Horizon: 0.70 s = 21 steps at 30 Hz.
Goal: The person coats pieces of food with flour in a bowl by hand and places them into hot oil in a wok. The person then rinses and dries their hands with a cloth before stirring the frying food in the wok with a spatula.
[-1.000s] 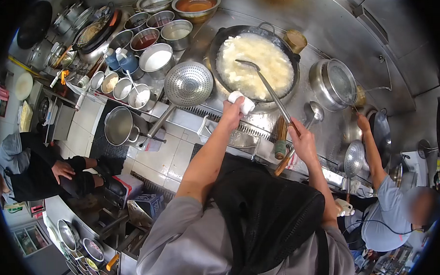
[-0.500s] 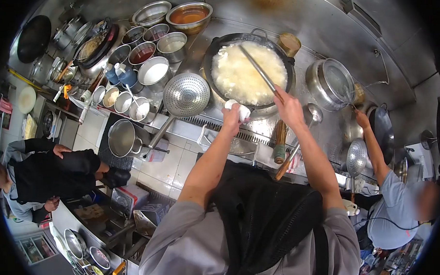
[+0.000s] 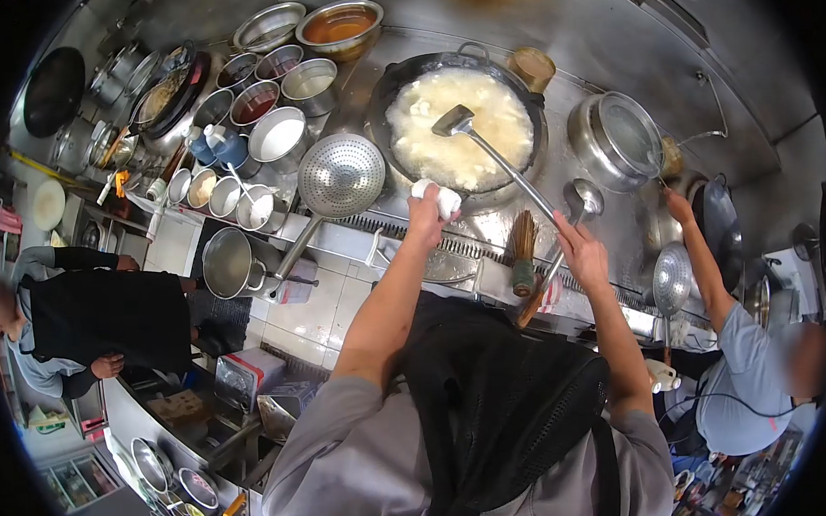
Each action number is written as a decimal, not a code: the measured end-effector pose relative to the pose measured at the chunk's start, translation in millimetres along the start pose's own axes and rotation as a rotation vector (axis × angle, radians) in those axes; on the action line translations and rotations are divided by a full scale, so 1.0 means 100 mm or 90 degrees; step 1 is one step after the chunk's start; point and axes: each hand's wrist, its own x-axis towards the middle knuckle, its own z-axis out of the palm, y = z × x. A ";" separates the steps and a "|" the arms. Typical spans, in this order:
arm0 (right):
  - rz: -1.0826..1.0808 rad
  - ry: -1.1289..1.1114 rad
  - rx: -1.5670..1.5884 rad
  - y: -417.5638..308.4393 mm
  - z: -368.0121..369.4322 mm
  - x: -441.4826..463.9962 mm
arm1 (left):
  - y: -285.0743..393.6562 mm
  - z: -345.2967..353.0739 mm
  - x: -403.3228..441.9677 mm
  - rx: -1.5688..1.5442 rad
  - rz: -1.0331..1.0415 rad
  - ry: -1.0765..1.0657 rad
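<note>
My left hand [image 3: 427,221] is closed on a folded white cloth [image 3: 437,199] at the near rim of a black wok [image 3: 378,103]. Pale pieces in bubbling, foamy liquid [image 3: 481,119] fill the wok. Fingers wrapped round its handle, my right hand [image 3: 584,251] holds a long metal spatula [image 3: 510,171]. Its flat blade is over the middle of the wok. To the left of the wok lies a perforated strainer [image 3: 341,176]. A bamboo brush [image 3: 523,254] and a ladle [image 3: 584,199] rest near my right hand.
Metal pots of sauces and powders [image 3: 281,133] stand at the left. Stacked steel pots [image 3: 616,142] are right of the wok. A co-worker [image 3: 745,383] reaches over the counter at the right; another person [image 3: 97,314] stands at the left. A pot [image 3: 231,262] hangs near the counter edge.
The spatula blade has lifted out of the foamy liquid into view, and my right hand has moved right and down. The person at the left has shifted position. My left hand still grips the cloth.
</note>
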 end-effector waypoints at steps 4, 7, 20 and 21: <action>0.023 -0.003 -0.004 0.08 -0.23 -0.33 | 0.00 0.00 -0.03 0.008 -0.014 0.004; 0.023 0.003 0.004 0.12 -0.55 -0.45 | 0.05 0.03 -0.03 0.013 -0.047 0.008; 0.084 -0.107 0.066 -0.21 -1.89 -0.33 | -0.01 0.02 -0.03 -0.005 -0.030 -0.100; 0.075 -0.104 0.067 -0.20 -1.76 -0.30 | -0.03 0.04 -0.03 -0.009 -0.027 -0.119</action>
